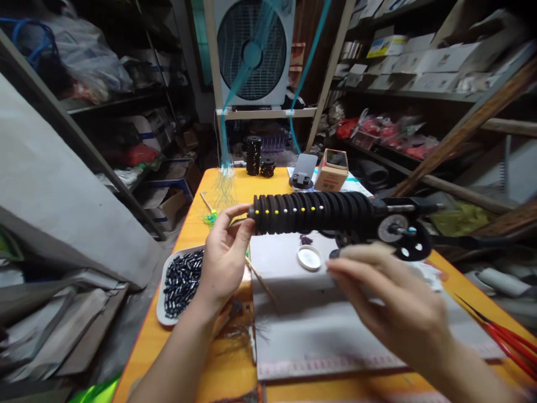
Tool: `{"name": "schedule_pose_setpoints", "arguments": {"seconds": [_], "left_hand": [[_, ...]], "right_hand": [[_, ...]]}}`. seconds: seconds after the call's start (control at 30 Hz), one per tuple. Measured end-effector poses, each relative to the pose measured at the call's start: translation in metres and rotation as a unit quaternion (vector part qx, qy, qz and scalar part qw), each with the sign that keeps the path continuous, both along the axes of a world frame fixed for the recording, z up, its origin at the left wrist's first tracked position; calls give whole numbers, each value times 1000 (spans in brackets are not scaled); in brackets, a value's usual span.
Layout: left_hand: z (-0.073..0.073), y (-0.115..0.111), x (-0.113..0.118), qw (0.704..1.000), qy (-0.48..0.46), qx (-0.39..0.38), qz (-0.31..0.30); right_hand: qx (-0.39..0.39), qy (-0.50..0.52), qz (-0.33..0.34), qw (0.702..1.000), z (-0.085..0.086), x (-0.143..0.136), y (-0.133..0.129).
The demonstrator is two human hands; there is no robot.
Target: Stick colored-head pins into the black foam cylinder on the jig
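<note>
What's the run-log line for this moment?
left hand: at end of ribbed black roller | right hand: blurred, near white dish, grip unclear

Forward reach at mid-height is barred by the ridged black roller [314,215], by which the room between the left hand [224,260] at its one end and the gears [388,228] at its other is spanned. Below it, open room is left over the near part of the white board [310,330], between the left forearm and the blurred right hand [398,296], with only the thin stick [262,280] and round white dish [309,258] to be cleared. The flanks are obstructed by the bead tray [161,299] and red-handled tool [508,337].
</note>
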State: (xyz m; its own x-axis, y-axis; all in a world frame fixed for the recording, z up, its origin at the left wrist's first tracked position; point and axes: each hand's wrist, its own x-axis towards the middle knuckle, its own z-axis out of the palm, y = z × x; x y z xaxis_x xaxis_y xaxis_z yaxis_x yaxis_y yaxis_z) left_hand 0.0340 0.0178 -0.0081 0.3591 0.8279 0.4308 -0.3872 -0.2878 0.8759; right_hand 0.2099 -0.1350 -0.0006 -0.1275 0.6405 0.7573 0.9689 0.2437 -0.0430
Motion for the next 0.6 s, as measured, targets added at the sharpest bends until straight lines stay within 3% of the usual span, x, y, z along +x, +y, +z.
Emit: {"name": "schedule_pose_setpoints", "arguments": {"seconds": [0.07, 0.17, 0.23, 0.3, 0.4, 0.5, 0.6], "left_hand": [[1, -1, 0, 1000, 1, -2, 1], [1, -1, 1, 1000, 7, -6, 6], [0, -2, 1, 1000, 12, -9, 10], [0, -2, 0, 1000, 15, -10, 13], [0, -2, 0, 1000, 19, -13, 15], [0, -3, 0, 1000, 21, -14, 12], [1, -3, 0, 1000, 18, -14, 10]], "right_hand": [[-94, 24, -7, 995, -27, 3, -13], [-147, 68, -36, 986, -63, 10, -20], [-144, 93, -46, 984, -76, 13, -20], [-135, 109, -43, 984, -79, 12, -18], [-121, 120, -10, 985, -59, 5, -17], [-78, 121, 28, 989, -20, -1, -14], [-5, 100, 18, 995, 23, 2, -4]]}}
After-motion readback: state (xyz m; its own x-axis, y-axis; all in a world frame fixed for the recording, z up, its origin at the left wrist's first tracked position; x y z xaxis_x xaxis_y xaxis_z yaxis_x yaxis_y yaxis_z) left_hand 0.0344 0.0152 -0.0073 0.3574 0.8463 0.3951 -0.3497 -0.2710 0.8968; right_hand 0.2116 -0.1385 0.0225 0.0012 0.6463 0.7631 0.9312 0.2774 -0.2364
